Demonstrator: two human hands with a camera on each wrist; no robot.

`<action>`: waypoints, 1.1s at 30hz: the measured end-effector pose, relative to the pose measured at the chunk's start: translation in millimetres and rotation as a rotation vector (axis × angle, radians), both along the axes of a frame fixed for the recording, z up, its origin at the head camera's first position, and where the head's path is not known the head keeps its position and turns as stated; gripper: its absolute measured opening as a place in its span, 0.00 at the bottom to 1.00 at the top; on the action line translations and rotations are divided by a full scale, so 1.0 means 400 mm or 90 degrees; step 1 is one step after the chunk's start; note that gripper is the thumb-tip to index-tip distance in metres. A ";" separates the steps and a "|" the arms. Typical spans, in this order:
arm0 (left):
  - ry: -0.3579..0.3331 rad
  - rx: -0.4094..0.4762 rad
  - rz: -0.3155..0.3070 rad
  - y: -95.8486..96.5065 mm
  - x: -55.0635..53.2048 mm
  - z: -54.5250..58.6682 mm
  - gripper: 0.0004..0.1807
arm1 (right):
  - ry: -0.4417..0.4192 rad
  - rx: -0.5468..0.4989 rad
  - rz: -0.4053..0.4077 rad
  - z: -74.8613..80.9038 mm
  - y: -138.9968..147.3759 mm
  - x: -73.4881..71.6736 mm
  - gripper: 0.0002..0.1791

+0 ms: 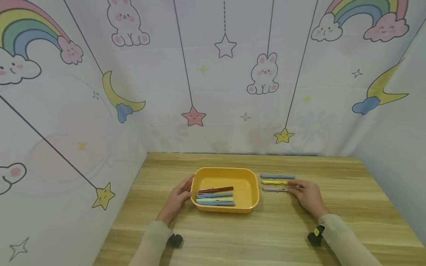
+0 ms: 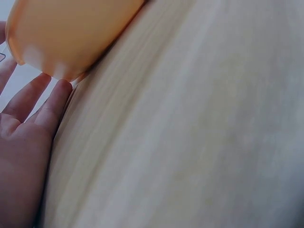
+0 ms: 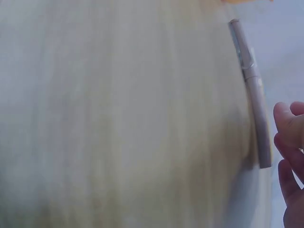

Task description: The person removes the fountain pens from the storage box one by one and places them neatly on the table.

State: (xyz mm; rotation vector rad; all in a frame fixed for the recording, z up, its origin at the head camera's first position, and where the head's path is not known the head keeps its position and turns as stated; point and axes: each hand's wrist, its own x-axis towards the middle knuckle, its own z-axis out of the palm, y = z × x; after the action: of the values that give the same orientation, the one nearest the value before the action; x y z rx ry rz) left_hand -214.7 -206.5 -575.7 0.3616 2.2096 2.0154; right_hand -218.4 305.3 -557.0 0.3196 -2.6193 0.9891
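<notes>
My left hand point(image 1: 178, 197) is at the left end of a yellow plastic tray point(image 1: 249, 208). In the left wrist view, its straight fingers point(image 2: 57, 102) touch the tray's outer wall. Inside the tray lie several capped pens, among them a dark red pen point(image 1: 216, 190) and a light green pen point(image 1: 216, 200). To the right of the tray, my right hand point(image 1: 309, 197) reaches over the right ends of a yellow pen point(image 1: 274, 182) and a pinkish-grey pen point(image 1: 274, 189), thumb and forefinger slightly apart. The right wrist view shows its fingertips point(image 3: 283, 114) beside the pinkish-grey pen on the table.
A blue pen point(image 1: 277, 176) lies behind the yellow one, roughly parallel to it. Everything rests on a wood-grain table point(image 1: 233, 240). Patterned cloth point(image 1: 226, 92) with stars, rabbits and rainbows hangs behind and at the sides. Black wrist-worn devices point(image 1: 314, 236) sit below both wrists.
</notes>
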 end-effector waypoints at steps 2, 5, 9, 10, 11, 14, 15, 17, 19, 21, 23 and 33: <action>0.000 -0.001 -0.001 -0.001 -0.001 0.000 0.36 | -0.007 -0.017 -0.007 0.009 -0.004 0.000 0.16; -0.001 0.002 -0.004 -0.002 -0.001 0.000 0.36 | -0.013 -0.028 -0.013 0.025 -0.014 -0.003 0.19; -0.002 0.005 -0.007 -0.001 -0.002 0.002 0.36 | -0.042 -0.047 -0.011 0.059 -0.042 -0.006 0.21; -0.003 0.006 -0.008 -0.001 -0.002 0.002 0.36 | -0.053 -0.055 -0.006 0.070 -0.052 -0.006 0.22; -0.004 0.007 -0.008 0.000 -0.002 0.003 0.36 | -0.065 -0.062 -0.005 0.079 -0.061 -0.007 0.22; -0.005 0.015 -0.009 0.001 -0.002 0.002 0.36 | -0.097 -0.093 0.011 0.104 -0.090 -0.008 0.25; -0.004 0.015 -0.010 0.000 -0.003 0.001 0.36 | -0.102 -0.103 0.019 0.111 -0.099 -0.009 0.26; -0.003 0.019 -0.011 0.000 -0.003 0.000 0.36 | -0.111 -0.117 0.034 0.121 -0.118 -0.011 0.27; -0.001 0.024 -0.013 -0.001 -0.003 -0.003 0.37 | -0.119 -0.132 0.053 0.131 -0.138 -0.013 0.27; -0.001 0.025 -0.013 -0.003 -0.004 -0.005 0.37 | -0.125 -0.145 0.070 0.138 -0.159 -0.017 0.28; -0.003 0.026 -0.013 -0.003 -0.003 -0.007 0.37 | -0.132 -0.155 0.084 0.144 -0.179 -0.022 0.28; 0.000 0.023 -0.015 -0.001 -0.001 -0.003 0.37 | -0.125 -0.186 0.135 0.162 -0.266 -0.046 0.29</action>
State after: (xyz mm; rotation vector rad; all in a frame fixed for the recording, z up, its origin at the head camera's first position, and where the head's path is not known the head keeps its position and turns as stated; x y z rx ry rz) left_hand -215.2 -206.9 -576.7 0.3890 2.1607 2.0468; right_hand -236.9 199.0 -492.3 0.4531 -2.5969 1.5252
